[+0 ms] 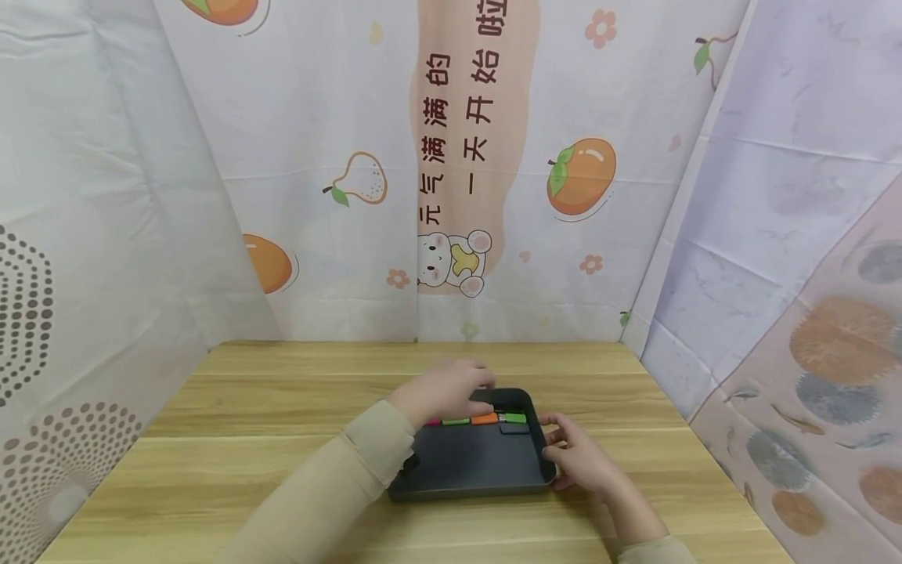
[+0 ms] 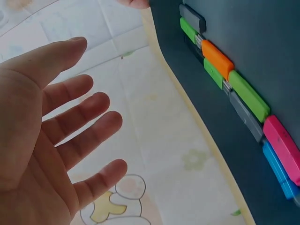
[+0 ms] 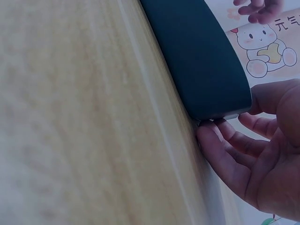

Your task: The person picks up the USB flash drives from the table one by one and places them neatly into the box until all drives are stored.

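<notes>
A dark, shallow rectangular tray (image 1: pixel 472 460) lies on the table. Along its far wall run several USB sticks, among them a green one (image 1: pixel 515 418), an orange one (image 1: pixel 484 419), a pink one (image 2: pixel 282 149) and a blue one (image 2: pixel 279 168). My left hand (image 1: pixel 445 390) hovers over the tray's far side, fingers spread and holding nothing. At the tray's right end, my right hand (image 1: pixel 583 460) grips the wall, thumb near the rim and fingertips low against the outside.
The wooden table (image 1: pixel 282 439) stretches around the tray on all sides. A printed curtain (image 1: pixel 338 258) hangs right behind its far edge, with more cloth at left and right. A small black item (image 1: pixel 410 462) shows inside the tray beside my left sleeve.
</notes>
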The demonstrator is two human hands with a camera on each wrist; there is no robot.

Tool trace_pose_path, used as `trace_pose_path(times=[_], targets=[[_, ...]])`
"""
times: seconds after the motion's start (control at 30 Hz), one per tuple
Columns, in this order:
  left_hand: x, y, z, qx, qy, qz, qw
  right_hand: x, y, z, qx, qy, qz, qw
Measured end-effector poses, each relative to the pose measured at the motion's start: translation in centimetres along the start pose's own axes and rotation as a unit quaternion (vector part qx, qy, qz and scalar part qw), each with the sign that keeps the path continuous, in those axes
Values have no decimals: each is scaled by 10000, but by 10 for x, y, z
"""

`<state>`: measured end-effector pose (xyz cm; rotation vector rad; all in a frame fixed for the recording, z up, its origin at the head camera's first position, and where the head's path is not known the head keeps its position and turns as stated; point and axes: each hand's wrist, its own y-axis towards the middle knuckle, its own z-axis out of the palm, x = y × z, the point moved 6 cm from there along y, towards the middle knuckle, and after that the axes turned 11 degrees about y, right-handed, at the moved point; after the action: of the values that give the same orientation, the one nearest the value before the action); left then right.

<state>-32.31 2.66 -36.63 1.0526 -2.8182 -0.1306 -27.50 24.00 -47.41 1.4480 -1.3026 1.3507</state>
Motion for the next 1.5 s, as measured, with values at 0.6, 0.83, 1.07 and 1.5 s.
trace_pose_path(times=[0.6,0.83,1.07,1.5], targets=[[43,-60,-11,-437,-158,-438,9980,-3,1,-1,-59,3,6,10000],[61,-83,-5,-430,-143,-498,9977,-5,2,-2,-107,-50,1,9999],[79,-107,0,-291,-298,-725,9965,-6,3,-2,-85,-69,13,9999],[111,-149,23,263,-595,-1085,9920,-3,2,-1,-22,23,22,10000]])
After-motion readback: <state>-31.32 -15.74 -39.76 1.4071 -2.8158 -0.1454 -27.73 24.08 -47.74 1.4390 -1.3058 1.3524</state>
